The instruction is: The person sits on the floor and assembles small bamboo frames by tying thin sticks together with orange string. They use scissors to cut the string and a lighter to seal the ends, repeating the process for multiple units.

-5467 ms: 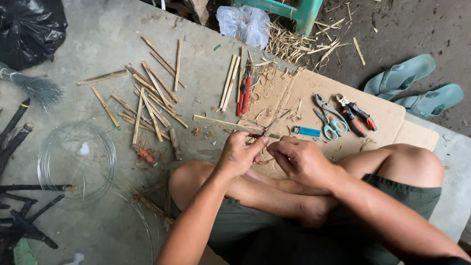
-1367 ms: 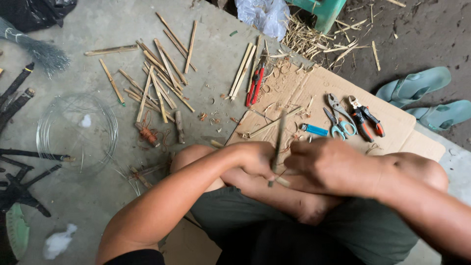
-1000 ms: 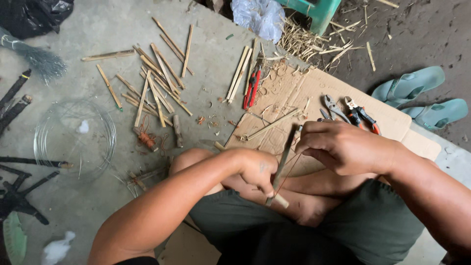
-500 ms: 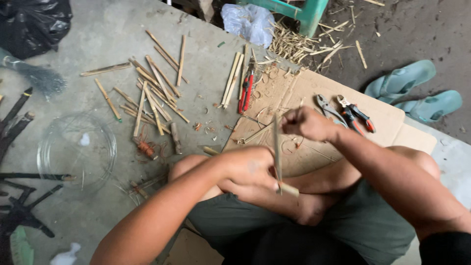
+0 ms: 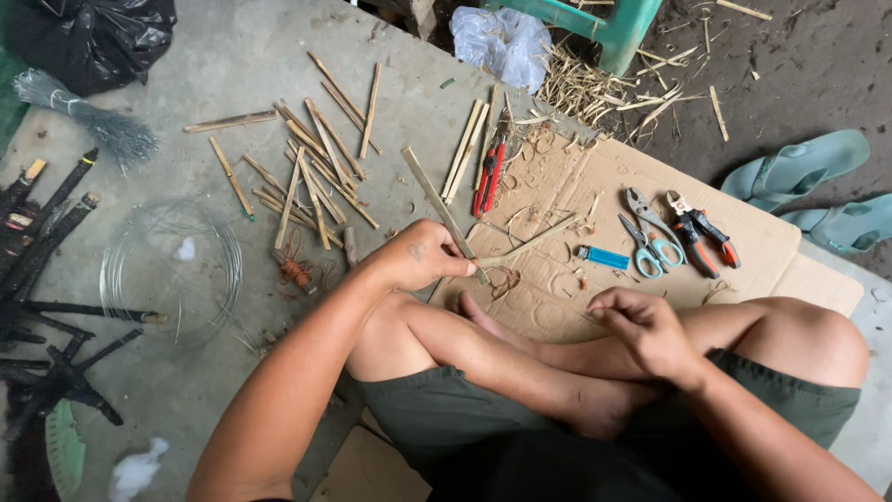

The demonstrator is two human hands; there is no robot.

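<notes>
Here my left hand is closed around a long thin bamboo stick. The stick points up and to the left, away from me, toward the pile of short sticks on the gray floor. Its near end sits by my fingertips, just over the near-left edge of the cardboard sheet. So the long way of the stick runs slanted, from my hand out over the floor.

A second thin strip lies on the cardboard and points right and a bit up from the same fingertips. I cannot tell if my left hand holds it too or if it only lies there.

My right hand is curled in, resting near my knee at the near edge of the cardboard. I cannot tell if anything small is inside it. It is well apart from the stick, so the left hand is the near one.

Toward the far edge of the cardboard lie red pliers. Toward its right side lie a small blue tool, scissors and orange-handled cutters. A coil of wire lies on the floor to my left.
</notes>
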